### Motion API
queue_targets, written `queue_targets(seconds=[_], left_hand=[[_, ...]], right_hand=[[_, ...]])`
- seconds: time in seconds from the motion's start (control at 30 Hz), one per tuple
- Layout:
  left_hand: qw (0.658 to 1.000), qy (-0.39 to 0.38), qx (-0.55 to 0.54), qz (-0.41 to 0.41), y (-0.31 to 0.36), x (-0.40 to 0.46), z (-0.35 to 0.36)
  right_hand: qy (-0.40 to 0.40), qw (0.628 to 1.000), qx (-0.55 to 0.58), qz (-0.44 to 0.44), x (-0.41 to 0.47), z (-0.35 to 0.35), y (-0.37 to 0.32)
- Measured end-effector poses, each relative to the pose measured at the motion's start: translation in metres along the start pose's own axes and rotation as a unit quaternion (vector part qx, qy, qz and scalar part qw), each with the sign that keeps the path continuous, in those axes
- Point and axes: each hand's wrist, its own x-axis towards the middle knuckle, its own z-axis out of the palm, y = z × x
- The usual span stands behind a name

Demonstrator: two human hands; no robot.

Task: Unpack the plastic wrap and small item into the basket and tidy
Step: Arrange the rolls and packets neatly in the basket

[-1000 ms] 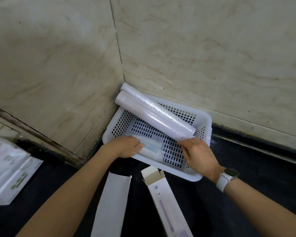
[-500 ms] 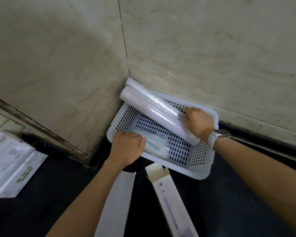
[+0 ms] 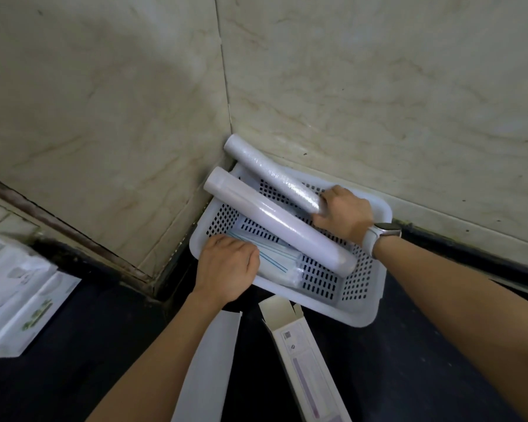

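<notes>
Diagonally: both rolls (image 3: 278,216), upper ends cornerward.

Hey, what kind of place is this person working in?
Probably a home kitchen or utility corner: beige marble-look wall tiles meet at a corner above a dark countertop, where a white perforated basket holds plastic wrap rolls.

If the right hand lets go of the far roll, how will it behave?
The far roll is round and glossy, so it would probably roll or slide. It juts over the basket rim, so it may tip. The right hand grips its end.
</notes>
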Motion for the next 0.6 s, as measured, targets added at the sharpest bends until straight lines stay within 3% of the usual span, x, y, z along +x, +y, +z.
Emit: queue_targets(seconds=[0.13,0.23,0.4,0.5,0.6], left_hand=[[0.999,0.015,-0.026,-0.014,0.002,-0.003,-0.004],[0.997,-0.035,-0.038,-0.053,0.004,0.001,-0.007],[0.992,-0.094,-0.068,-0.052,0.004,0.010,-0.014],[0.990,-0.136,-0.021,-0.024,0.003,0.015,-0.014],[0.994,-0.104,0.016,-0.035,0.002,0.011,-0.011]], right_hand=[[0.103,0.982,0.156,-0.008,-0.027,-0.017,-0.007],[0.093,0.965,0.242,-0.047,-0.058,-0.026,-0.013],[0.086,0.959,0.265,-0.055,-0.084,-0.026,-0.013],[0.062,0.965,0.249,-0.063,-0.089,-0.023,-0.012],[0.010,0.978,0.193,-0.079,-0.089,-0.015,-0.016]])
